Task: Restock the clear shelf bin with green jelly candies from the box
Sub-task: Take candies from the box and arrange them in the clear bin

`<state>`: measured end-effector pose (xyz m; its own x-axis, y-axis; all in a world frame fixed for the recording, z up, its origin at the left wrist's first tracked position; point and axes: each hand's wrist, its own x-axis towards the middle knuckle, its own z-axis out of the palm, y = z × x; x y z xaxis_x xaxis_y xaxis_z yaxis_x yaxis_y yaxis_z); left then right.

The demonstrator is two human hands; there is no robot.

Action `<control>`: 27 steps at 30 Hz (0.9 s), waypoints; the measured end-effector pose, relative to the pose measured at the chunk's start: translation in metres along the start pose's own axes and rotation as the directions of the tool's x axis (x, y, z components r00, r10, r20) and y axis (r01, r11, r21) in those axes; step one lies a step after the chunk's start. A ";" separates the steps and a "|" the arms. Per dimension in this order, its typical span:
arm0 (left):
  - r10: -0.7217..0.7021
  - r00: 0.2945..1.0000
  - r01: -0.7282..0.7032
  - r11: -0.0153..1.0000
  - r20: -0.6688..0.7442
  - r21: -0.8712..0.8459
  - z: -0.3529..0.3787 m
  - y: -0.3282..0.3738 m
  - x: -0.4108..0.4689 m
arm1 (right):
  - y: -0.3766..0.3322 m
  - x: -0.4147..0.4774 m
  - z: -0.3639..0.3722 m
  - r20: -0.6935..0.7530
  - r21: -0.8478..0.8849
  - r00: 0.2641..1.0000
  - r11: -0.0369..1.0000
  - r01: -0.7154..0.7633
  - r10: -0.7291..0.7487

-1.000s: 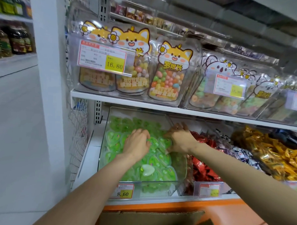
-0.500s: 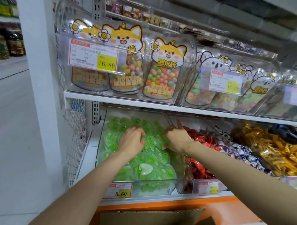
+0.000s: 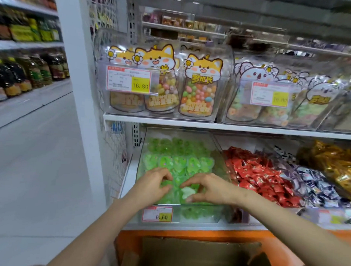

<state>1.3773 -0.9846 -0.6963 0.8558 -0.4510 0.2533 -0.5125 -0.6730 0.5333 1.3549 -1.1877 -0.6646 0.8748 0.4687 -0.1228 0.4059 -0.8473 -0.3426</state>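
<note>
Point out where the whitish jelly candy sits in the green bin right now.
In the head view, the whitish jelly candy lies near the front of the clear bin, between the left hand and right hand.

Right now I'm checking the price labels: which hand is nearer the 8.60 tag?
Left. The left hand sits in the bin almost straight above the 8.60 tag; the right hand is above and off to its right.
</note>
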 end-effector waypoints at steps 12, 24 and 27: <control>-0.225 0.970 0.239 0.841 0.087 -0.486 0.010 0.018 -0.001 | 0.010 0.001 0.012 -0.111 0.990 0.910 0.119 0.069 0.399; -0.220 0.968 0.095 0.769 -0.121 -0.632 0.016 0.041 0.011 | 0.005 0.008 0.012 0.036 0.991 0.973 -0.131 -0.005 0.229; -0.265 0.934 0.101 0.842 -0.242 -0.530 0.018 0.042 0.008 | 0.003 0.009 0.015 -0.150 0.946 0.924 0.321 0.032 0.351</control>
<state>1.3618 -1.0272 -0.6865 0.9515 -0.1012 0.2905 -0.3076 -0.3015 0.9025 1.3602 -1.1820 -0.6808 0.9908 0.0982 -0.0936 -0.0920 -0.0208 -0.9955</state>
